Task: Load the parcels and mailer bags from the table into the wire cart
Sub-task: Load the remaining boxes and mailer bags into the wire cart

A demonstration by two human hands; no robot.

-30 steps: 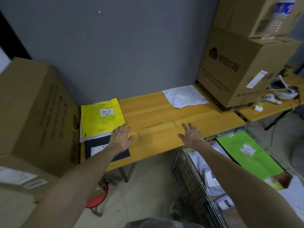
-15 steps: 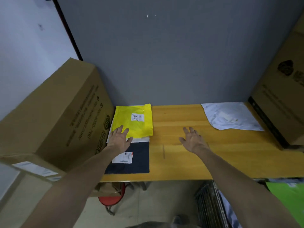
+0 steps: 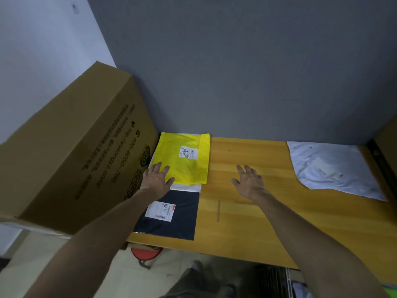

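The likeliest slip from here is a messy pickup. The yellow mailer (image 3: 184,160) lies on a white mailer (image 3: 187,187), whose near edge overlaps a dark mailer (image 3: 171,214), and all three are stacked left of centre in the frame, against a big box (image 3: 71,151). A flat palm dragging the top one could slide the lower ones along with it. The dark mailer sits close to the near edge of the tabletop (image 3: 247,222), so a careless pull might send it off toward the red stool (image 3: 144,253) below. The slick film may also slip out of a one-handed pinch, and the box crowds the stack's left side, leaving little room for fingers there. The cart (image 3: 277,280) shows only as a bit of wire at the bottom right, well apart from the stack. The carry will likely need a turn and a reach with limp bags that can fold or drop. The left hand (image 3: 158,178) is spread flat, fingers straight and apart, over the yellow mailer's lower left corner; whether it presses the mailer or hovers just above, I cannot tell. The right hand (image 3: 249,182), also open with fingers splayed and holding nothing, is over bare wood mid-frame, between the yellow mailer and a white bag (image 3: 330,168) lying at the right near the wall. Both forearms reach forward from the bottom of the frame, palms down.
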